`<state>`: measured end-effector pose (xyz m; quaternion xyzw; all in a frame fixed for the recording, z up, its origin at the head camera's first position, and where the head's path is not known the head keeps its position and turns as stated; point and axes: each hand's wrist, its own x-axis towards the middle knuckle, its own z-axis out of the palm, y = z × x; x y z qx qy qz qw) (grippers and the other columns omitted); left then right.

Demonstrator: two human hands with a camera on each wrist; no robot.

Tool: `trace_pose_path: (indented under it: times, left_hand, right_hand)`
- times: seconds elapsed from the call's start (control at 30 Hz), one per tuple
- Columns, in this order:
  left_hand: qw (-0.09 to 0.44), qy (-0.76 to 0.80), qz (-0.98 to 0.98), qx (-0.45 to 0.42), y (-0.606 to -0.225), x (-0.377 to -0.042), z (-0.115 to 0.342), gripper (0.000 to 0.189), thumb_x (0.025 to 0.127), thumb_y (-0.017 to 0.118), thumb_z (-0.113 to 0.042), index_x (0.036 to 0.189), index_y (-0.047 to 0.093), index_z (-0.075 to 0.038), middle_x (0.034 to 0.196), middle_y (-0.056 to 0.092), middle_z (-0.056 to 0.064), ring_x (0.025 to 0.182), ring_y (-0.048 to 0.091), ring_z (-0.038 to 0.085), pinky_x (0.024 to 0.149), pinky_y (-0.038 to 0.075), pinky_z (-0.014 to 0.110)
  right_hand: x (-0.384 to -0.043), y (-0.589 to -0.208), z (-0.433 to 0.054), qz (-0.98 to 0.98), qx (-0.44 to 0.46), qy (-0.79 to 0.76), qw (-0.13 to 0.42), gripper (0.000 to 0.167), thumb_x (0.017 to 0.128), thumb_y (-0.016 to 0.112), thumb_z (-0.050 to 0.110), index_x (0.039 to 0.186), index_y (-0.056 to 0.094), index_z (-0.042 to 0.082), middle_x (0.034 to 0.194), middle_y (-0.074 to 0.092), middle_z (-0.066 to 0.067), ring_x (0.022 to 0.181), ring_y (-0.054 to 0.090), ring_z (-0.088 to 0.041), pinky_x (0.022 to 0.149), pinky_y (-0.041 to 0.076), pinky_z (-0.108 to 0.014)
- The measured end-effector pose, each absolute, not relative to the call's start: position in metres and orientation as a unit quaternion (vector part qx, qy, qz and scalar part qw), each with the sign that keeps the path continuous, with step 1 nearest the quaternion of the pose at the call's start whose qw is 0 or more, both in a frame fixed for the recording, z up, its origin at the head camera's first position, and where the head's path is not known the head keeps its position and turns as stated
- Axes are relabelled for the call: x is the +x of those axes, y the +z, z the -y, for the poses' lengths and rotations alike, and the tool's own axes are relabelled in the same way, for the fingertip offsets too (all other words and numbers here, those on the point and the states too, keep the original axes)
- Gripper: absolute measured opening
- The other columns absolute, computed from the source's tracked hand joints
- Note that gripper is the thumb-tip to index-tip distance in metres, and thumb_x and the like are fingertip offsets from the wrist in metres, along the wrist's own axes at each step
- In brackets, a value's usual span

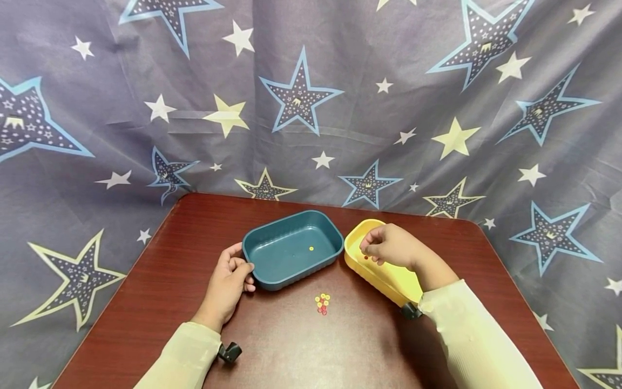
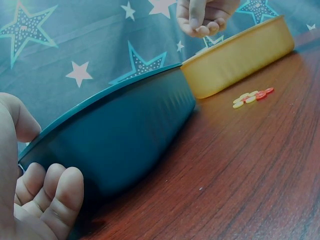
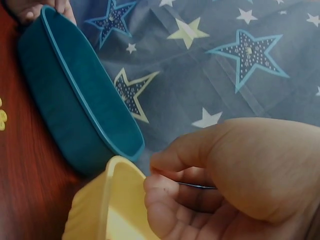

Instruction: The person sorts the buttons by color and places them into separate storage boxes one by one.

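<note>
My left hand (image 1: 228, 281) grips the left end of a teal plastic bin (image 1: 291, 276), thumb at the rim and fingers against the outer wall. One small yellow button (image 1: 311, 248) lies inside that bin. Over a yellow plastic bin (image 1: 357, 263), my right hand (image 1: 391, 247) hovers with loosely bent fingers, thumb close to the index finger. Just below its fingertips shows a red button (image 1: 366, 257); whether it is falling or lying in the bin I cannot tell. Nothing is visible between the right fingers (image 3: 162, 212) in the right wrist view.
Several red and yellow buttons (image 1: 323, 303) lie in a small cluster on the dark red wooden table (image 1: 291, 346), in front of the bins. The bins stand nearly end to end. A star-patterned cloth (image 1: 311, 146) hangs behind the table.
</note>
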<state>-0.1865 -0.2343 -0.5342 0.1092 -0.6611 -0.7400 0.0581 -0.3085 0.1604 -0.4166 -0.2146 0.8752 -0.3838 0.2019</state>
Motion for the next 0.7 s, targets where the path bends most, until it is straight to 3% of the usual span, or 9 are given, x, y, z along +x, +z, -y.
trace_pose_path:
  times: [0.3,0.57,0.7]
  left_hand:
    - [0.058,-0.738,0.663,0.107,-0.533,-0.186,0.234,0.064,0.107,0.062,0.0,0.166,0.038,-0.011,0.094,0.058,0.004,0.072,0.061,0.016,0.06,0.063,0.026]
    - [0.059,-0.737,0.664,0.109,-0.532,-0.185,0.233,0.064,0.107,0.062,0.0,0.166,0.038,-0.011,0.094,0.057,0.003,0.071,0.061,0.015,0.06,0.063,0.025]
    - [0.059,-0.736,0.666,0.109,-0.531,-0.185,0.233,0.064,0.107,0.061,0.0,0.166,0.037,-0.01,0.094,0.057,0.003,0.071,0.061,0.015,0.06,0.062,0.025]
  right_hand:
    - [-0.297,-0.41,-0.148,-0.87,-0.247,-0.376,0.201,0.01,0.102,0.074,0.01,0.102,0.079,0.001,0.082,0.07,-0.006,0.073,0.063,-0.016,0.067,0.061,-0.028]
    - [-0.285,-0.406,-0.139,-0.874,-0.272,-0.353,0.194,0.011,0.102,0.076,0.011,0.1,0.08,0.002,0.075,0.068,-0.001,0.067,0.062,-0.015,0.062,0.052,-0.026]
    - [-0.281,-0.405,-0.134,-0.875,-0.277,-0.347,0.192,0.009,0.101,0.077,0.012,0.098,0.081,0.005,0.077,0.069,0.0,0.068,0.063,-0.015,0.063,0.055,-0.027]
